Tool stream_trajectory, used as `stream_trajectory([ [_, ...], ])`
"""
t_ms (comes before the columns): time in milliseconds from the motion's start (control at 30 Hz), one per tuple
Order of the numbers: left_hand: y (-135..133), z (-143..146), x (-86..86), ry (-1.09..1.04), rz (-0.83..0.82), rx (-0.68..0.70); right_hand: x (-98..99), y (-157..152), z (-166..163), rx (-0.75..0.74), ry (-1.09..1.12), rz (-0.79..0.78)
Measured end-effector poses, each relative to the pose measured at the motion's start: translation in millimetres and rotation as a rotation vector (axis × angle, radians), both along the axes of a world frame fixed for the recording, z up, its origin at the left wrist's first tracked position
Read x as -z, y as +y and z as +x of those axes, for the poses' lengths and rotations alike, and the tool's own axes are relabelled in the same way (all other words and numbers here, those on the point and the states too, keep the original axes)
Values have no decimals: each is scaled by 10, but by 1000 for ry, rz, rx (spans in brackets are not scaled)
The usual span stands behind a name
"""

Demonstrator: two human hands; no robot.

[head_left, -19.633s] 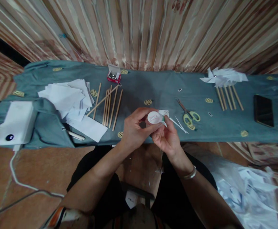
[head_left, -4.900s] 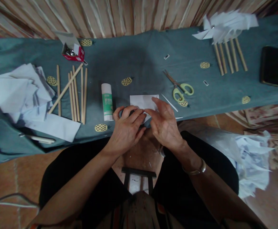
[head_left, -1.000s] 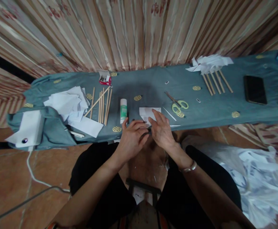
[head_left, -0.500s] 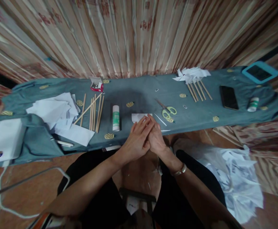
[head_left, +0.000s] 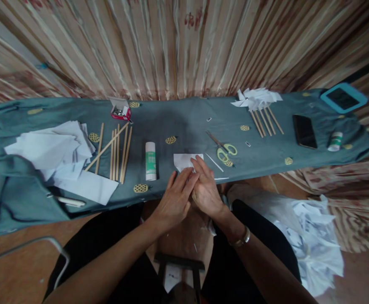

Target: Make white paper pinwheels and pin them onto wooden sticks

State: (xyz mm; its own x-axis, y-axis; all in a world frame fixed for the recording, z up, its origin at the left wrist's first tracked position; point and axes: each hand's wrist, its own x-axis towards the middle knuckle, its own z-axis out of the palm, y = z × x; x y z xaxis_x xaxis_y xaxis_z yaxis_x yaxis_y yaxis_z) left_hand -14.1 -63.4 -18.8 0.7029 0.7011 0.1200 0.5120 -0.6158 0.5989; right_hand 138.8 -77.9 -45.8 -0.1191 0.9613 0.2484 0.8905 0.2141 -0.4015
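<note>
A small white piece of paper (head_left: 181,161) lies at the table's front edge, its lower part covered by my fingers. My left hand (head_left: 174,199) rests on its near side, fingers stretched out and slightly apart. From the right, my right hand (head_left: 206,190) lays its extended fingers over the paper, its fingertips touching or overlapping those of the left. Both thumbs are partly hidden. Close by on the right are green-handled scissors (head_left: 222,148) and a thin paper strip (head_left: 214,162). Upright or lying, I cannot tell which, a glue stick (head_left: 150,161) is to the left.
Several wooden sticks (head_left: 116,152) and a paper stack (head_left: 54,141) are on the left, near a pen (head_left: 69,202) and a small red box (head_left: 121,110). Paper pinwheels (head_left: 258,100) on sticks, a phone (head_left: 304,131) and another glue stick (head_left: 335,141) are right. A bag of paper scraps (head_left: 311,240) stands below.
My hands have drawn somewhat apart; before, the fingers were stacked over each other. More of the paper shows now. The view has shifted slightly.
</note>
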Motion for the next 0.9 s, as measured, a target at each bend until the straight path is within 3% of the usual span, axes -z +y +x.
stream_trajectory([
  [333, -10, -44, -20, 56, 16, 21, -7, 12, -18, 20, 49, -24],
  [633, 61, -23, -22, 13, 77, -5, -103, 39, -25, 43, -39, -76],
  [900, 25, 31, 33, 1, 156, -47, -84, 50, -41, 37, 6, -21],
])
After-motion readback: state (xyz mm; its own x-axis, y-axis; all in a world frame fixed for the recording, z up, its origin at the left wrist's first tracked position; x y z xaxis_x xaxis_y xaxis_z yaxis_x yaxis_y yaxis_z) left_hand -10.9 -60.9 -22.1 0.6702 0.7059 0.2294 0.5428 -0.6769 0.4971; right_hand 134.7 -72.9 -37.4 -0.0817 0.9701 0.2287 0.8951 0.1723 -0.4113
